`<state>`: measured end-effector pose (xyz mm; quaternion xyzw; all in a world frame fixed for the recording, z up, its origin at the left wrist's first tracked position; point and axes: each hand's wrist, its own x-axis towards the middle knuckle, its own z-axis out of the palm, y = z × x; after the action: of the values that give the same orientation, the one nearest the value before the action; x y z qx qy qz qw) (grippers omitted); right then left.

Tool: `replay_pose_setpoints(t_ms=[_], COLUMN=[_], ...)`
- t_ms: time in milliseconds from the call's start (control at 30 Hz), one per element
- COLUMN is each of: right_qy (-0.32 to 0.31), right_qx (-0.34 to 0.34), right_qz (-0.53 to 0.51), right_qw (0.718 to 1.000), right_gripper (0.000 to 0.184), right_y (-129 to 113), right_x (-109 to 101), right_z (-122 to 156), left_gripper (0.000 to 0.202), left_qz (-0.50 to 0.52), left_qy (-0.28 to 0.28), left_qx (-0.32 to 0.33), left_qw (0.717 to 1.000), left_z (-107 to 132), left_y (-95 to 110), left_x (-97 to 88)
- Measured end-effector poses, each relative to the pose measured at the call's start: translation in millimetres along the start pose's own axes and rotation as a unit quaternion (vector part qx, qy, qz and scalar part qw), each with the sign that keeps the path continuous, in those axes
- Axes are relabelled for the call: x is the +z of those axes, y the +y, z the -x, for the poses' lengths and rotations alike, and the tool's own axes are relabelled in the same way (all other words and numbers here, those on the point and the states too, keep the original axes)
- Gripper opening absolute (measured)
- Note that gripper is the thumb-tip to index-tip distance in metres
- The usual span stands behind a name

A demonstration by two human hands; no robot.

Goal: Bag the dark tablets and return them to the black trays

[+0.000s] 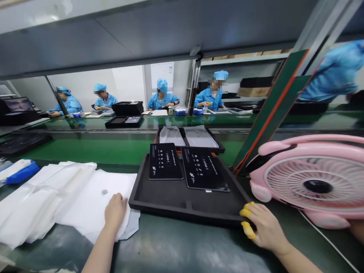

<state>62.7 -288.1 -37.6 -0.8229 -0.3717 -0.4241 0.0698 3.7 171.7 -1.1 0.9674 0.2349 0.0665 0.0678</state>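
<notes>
A black foam tray (167, 204) lies in front of me, tilted slightly, with two black tablets (165, 162) in its back half. White icons and lettering show on their dark faces. My right hand (265, 225), with yellow finger covers on its fingertips, grips the tray's near right corner. My left hand (115, 211) rests on a stack of white sleeves (85, 193) just left of the tray. Its fingers are curled together, and whatever lies between them is hidden.
A pink fan (318, 182) stands close on my right. Behind the tray, another black tray (220, 146) holds wrapped flat items on the green conveyor (113, 146). A blue packet (22, 172) lies far left. Several co-workers in blue sit across the line; a shelf hangs overhead.
</notes>
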Motion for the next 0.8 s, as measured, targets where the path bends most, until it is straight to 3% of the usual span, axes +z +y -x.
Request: replay_pose_setpoints(t_ms=[167,300,367,467,567,633,700,800], right_qy=[-0.002,-0.033,-0.029,-0.035,-0.139,-0.230,-0.296,-0.338], right_qx=[0.032,0.098,0.144,0.183,0.170,0.226,0.264,0.289], right_qz=[-0.031,-0.179,-0.274,-0.325,-0.238,-0.121,-0.058,-0.046], right_qw=[0.999,0.979,0.950,0.927,0.946,0.939,0.916,0.895], right_gripper=[0.016,0.024,0.033,0.032,0.032,0.043,0.046,0.035], right_y=[-11,-3,6,20,38,54,71,96], right_x=[0,-8,-14,-13,19,53,88,128], right_z=[-4,-7,-25,-86,-169,-214,-242,-256], left_gripper=[0.022,0.025,0.027,0.030,0.031,0.031,0.030,0.028], left_qz=[0.016,0.076,0.105,0.159,0.212,0.227,0.225,0.208], left_qy=[0.024,0.011,0.012,0.032,0.044,0.036,0.026,0.028], left_qx=[-0.014,-0.054,-0.062,-0.085,-0.123,-0.137,-0.146,-0.154], left_qw=[0.999,0.996,0.992,0.983,0.969,0.963,0.963,0.966], left_z=[-3,-1,-1,-4,-10,-13,-14,-14], left_y=[0,2,2,-1,-4,-6,-6,-3], left_x=[2.5,-1.8,-3.1,-2.5,-1.0,0.0,0.8,1.7])
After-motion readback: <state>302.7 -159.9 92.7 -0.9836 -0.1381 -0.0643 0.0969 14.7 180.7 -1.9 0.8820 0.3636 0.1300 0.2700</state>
